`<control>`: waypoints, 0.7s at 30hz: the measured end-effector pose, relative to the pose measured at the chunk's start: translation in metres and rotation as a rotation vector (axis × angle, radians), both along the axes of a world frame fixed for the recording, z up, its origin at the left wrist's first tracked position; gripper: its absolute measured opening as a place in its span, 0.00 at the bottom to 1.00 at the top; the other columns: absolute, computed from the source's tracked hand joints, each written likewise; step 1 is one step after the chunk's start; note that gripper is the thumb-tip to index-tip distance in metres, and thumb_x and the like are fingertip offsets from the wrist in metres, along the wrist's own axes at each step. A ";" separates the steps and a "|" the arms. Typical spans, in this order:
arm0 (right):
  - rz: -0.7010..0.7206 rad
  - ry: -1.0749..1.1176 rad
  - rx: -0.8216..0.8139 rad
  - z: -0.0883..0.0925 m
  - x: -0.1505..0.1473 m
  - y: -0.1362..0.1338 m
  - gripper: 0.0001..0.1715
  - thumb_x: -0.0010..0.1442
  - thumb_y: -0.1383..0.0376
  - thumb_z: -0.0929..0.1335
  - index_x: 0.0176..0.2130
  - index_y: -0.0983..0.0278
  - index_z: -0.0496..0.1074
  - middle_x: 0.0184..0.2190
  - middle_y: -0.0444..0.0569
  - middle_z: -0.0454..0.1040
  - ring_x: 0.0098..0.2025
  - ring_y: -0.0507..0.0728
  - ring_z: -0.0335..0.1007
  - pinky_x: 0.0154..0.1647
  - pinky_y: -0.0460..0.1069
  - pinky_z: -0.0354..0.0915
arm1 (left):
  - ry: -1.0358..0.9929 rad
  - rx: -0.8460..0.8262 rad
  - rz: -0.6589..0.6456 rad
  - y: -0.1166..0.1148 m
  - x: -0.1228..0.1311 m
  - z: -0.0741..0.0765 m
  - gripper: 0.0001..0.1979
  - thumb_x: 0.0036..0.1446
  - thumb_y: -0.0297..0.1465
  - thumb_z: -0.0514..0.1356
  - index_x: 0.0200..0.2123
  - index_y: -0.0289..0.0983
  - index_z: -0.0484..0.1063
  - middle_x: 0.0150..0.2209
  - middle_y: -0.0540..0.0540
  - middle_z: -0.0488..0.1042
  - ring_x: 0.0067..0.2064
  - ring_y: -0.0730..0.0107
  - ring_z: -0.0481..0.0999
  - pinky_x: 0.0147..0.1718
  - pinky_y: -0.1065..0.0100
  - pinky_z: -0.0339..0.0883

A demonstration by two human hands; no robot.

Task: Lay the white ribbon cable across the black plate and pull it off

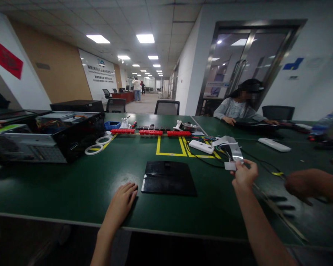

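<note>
My left hand (122, 200) rests on the green table with its fingers stretched out, holding nothing. It lies just left of a black glossy flat panel (168, 179), apart from it. My right hand (245, 173) pinches the lower edge of a clear plastic bag (233, 146) between thumb and fingers, above the table. A small white label (230, 166) hangs at the lower left of the bag. Dark shapes show at the bag, but whether they are inside or behind it I cannot tell. A white power bank-like block (201, 146) and dark cables lie left of it.
An open computer case (44, 138) stands at the left, with white rings (94, 149) beside it. Red trays (151, 132), a blue bin (112, 125) and yellow tape marks (170, 154) lie farther back. Another person's hand (301, 183) reaches in at right. A person (242, 105) sits across.
</note>
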State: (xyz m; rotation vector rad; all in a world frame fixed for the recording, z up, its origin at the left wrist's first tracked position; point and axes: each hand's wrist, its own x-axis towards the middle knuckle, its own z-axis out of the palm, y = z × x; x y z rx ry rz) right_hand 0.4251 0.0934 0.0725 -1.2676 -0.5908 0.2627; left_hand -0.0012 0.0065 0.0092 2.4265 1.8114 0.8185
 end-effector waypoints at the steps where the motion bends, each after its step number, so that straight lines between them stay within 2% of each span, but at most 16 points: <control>1: 0.010 -0.016 0.017 0.000 -0.001 0.000 0.24 0.44 0.54 0.70 0.37 0.61 0.59 0.26 0.44 0.68 0.24 0.53 0.68 0.10 0.42 0.57 | -0.002 0.000 0.001 0.000 0.000 0.000 0.16 0.61 0.33 0.50 0.47 0.39 0.72 0.49 0.44 0.73 0.53 0.61 0.69 0.55 0.55 0.57; 8: 0.152 -0.249 0.133 0.003 -0.014 -0.003 0.20 0.48 0.57 0.69 0.39 0.64 0.62 0.26 0.44 0.68 0.23 0.51 0.67 0.13 0.40 0.55 | -0.013 0.000 0.007 -0.002 0.001 0.002 0.16 0.61 0.34 0.50 0.48 0.39 0.72 0.50 0.44 0.73 0.54 0.61 0.68 0.55 0.54 0.56; 11: 0.238 -0.329 0.140 0.005 -0.020 -0.005 0.18 0.49 0.59 0.69 0.38 0.64 0.63 0.25 0.43 0.67 0.21 0.48 0.63 0.14 0.41 0.56 | -0.010 0.000 0.005 -0.002 0.001 0.002 0.16 0.61 0.34 0.50 0.48 0.38 0.72 0.50 0.44 0.73 0.54 0.60 0.68 0.56 0.54 0.56; 17: 0.748 -0.178 0.028 0.014 -0.033 -0.014 0.25 0.43 0.54 0.72 0.36 0.60 0.60 0.24 0.42 0.68 0.23 0.51 0.65 0.14 0.42 0.55 | -0.014 -0.017 0.010 -0.002 0.000 0.002 0.16 0.61 0.33 0.50 0.48 0.38 0.71 0.50 0.43 0.73 0.54 0.60 0.68 0.55 0.55 0.57; 21: 1.019 -0.152 -0.103 0.016 -0.042 -0.023 0.26 0.43 0.52 0.73 0.34 0.60 0.58 0.22 0.39 0.66 0.20 0.49 0.62 0.15 0.42 0.54 | -0.003 -0.017 0.011 -0.002 0.000 0.001 0.16 0.61 0.34 0.50 0.48 0.38 0.71 0.50 0.44 0.73 0.54 0.60 0.68 0.55 0.55 0.56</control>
